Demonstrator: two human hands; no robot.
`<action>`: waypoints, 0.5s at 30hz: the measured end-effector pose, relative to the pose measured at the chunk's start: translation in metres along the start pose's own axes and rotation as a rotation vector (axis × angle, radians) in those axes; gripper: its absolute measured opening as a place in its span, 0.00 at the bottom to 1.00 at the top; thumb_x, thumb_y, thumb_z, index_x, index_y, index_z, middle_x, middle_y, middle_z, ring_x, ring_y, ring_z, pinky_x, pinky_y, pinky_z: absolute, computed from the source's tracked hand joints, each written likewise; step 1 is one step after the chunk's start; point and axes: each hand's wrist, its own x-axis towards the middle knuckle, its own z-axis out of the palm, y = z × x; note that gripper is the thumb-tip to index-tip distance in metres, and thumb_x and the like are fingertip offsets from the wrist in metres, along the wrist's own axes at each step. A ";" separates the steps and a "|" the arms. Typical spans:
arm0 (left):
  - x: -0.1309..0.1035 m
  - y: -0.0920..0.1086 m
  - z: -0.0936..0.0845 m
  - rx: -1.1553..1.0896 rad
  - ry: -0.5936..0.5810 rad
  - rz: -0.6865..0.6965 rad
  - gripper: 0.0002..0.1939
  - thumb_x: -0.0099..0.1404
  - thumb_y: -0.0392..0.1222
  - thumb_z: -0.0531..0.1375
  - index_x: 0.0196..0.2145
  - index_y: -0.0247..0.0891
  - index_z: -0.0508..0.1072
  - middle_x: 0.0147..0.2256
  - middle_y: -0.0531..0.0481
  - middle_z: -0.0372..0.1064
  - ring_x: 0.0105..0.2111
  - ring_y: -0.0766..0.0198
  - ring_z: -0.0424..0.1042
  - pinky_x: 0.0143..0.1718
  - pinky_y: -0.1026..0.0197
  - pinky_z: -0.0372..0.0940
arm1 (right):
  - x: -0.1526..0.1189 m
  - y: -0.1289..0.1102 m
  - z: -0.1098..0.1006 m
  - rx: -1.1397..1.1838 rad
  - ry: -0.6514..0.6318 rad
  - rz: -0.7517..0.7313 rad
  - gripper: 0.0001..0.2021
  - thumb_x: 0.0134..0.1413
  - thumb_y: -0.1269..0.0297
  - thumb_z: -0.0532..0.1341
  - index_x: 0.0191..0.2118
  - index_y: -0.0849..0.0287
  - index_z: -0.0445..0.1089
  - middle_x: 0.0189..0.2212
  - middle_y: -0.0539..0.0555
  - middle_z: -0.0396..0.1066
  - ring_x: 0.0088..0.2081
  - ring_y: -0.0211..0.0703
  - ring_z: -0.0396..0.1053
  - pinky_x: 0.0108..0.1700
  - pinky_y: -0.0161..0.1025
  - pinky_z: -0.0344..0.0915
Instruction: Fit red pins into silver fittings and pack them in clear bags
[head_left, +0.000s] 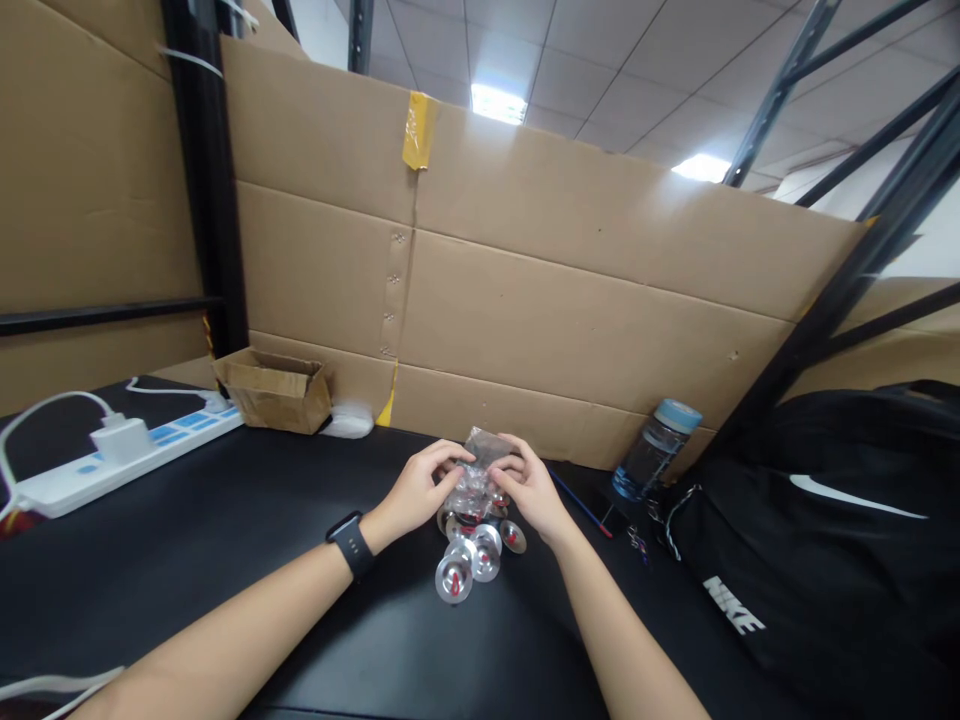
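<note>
Between my hands is a clear plastic bag (480, 453), its top edge raised. My left hand (420, 488) pinches the bag's left side, and a dark watch sits on that wrist. My right hand (534, 488) grips the opposite side with bent fingers. Shiny metal discs (454, 577) with red parts at their centres lie in a cluster on the black tabletop just below the bag. Several of them overlap, and the bag partly hides those at the back. Whether any discs are inside the bag, I cannot tell.
A white power strip (60, 487) with plugs lies at the left, near an open cardboard box (281, 395). At the right stand a clear bottle (651, 455) with a blue lid and a black backpack (832, 530). A cardboard wall (555, 320) closes off the back.
</note>
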 end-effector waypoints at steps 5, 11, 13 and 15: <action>0.001 -0.002 -0.001 0.017 -0.001 0.005 0.15 0.68 0.34 0.57 0.51 0.41 0.75 0.53 0.44 0.68 0.35 0.67 0.72 0.38 0.63 0.69 | 0.001 0.001 0.003 0.040 0.040 -0.035 0.29 0.53 0.61 0.70 0.57 0.50 0.57 0.30 0.46 0.73 0.28 0.37 0.71 0.32 0.33 0.67; 0.000 -0.005 -0.001 0.075 0.020 0.027 0.24 0.66 0.32 0.56 0.58 0.44 0.70 0.58 0.43 0.63 0.33 0.69 0.70 0.38 0.63 0.70 | 0.003 0.002 0.001 -0.098 0.045 -0.118 0.09 0.54 0.58 0.69 0.35 0.58 0.73 0.37 0.56 0.78 0.41 0.47 0.76 0.44 0.42 0.71; 0.000 -0.004 -0.002 0.081 0.017 0.041 0.24 0.66 0.31 0.56 0.59 0.44 0.70 0.59 0.43 0.63 0.33 0.69 0.70 0.38 0.62 0.70 | 0.002 0.000 0.001 -0.141 -0.018 -0.103 0.09 0.54 0.58 0.69 0.37 0.58 0.78 0.43 0.58 0.79 0.44 0.50 0.76 0.48 0.45 0.71; 0.000 -0.003 -0.003 0.068 -0.009 0.044 0.21 0.67 0.33 0.57 0.56 0.43 0.72 0.56 0.43 0.65 0.33 0.69 0.70 0.37 0.63 0.69 | 0.000 -0.004 0.003 -0.150 -0.094 -0.087 0.11 0.54 0.59 0.69 0.42 0.57 0.80 0.46 0.59 0.78 0.47 0.51 0.76 0.51 0.47 0.70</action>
